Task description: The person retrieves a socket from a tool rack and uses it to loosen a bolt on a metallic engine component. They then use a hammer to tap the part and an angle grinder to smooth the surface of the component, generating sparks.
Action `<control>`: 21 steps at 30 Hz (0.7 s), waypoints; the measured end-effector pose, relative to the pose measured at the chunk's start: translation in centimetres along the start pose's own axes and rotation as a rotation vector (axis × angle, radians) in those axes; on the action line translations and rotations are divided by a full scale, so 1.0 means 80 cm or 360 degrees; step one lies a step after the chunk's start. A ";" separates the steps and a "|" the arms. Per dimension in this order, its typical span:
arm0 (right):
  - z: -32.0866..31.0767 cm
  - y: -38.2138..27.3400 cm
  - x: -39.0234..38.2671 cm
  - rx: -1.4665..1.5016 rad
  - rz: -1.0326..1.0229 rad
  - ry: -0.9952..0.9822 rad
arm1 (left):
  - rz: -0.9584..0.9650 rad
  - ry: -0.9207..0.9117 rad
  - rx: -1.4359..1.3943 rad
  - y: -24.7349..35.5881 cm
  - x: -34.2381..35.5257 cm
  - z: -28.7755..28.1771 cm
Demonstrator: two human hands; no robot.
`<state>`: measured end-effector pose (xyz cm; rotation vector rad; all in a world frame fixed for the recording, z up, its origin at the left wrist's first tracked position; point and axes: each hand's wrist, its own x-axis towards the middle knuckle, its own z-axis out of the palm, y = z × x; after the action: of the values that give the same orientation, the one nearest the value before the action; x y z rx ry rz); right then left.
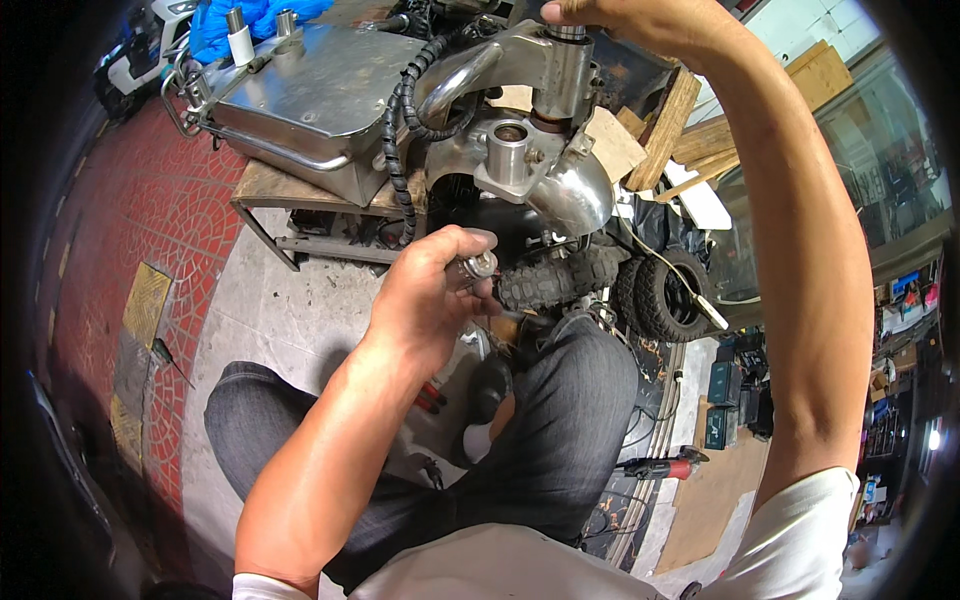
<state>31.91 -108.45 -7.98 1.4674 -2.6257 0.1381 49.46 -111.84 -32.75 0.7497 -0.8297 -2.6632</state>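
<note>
My left hand [440, 280] is closed around a small shiny metal fitting [479, 262] near the centre. My right hand [610, 20] reaches to the top of an upright metal cylinder [555, 75] on a curved polished tube; its thumb rests at the rim, and most fingers are out of frame or hidden. Below the cylinder is a rounded polished metal body [575, 190] with a shorter open cylindrical boss [505, 160] on a plate. A black spiral-wrapped hose [398, 150] hangs to its left.
A steel box [300, 85] stands on a low bench [258, 182]. Behind are wooden boards [660, 125]. Knobbly tyres [660, 290] sit beyond my bent legs [570, 420]. A red-and-black power tool [660, 468] lies at right, a screwdriver [163, 353] on the paving at left.
</note>
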 end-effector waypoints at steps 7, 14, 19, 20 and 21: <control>0.020 0.036 -0.002 0.0416 -0.0111 0.0295 | 0.0113 -0.0286 0.0053 0.002 -0.008 0.002; 0.091 0.161 -0.181 0.1433 0.0094 0.0868 | 0.0192 -0.0176 0.0608 0.024 -0.071 0.036; 0.309 0.208 -0.433 0.1856 0.1284 0.0430 | 0.1188 -0.0107 0.1290 0.091 -0.043 0.107; 0.353 0.199 -0.484 0.2014 0.1412 0.0366 | 0.1324 -0.0064 0.1394 0.111 -0.033 0.126; 0.389 0.183 -0.532 0.2131 0.1596 0.0331 | 0.1286 -0.0033 0.1304 0.124 -0.023 0.147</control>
<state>39.37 -69.53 -45.67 -0.1020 -2.7240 2.2181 45.44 -113.78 -17.91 0.3809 -1.7928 -1.5810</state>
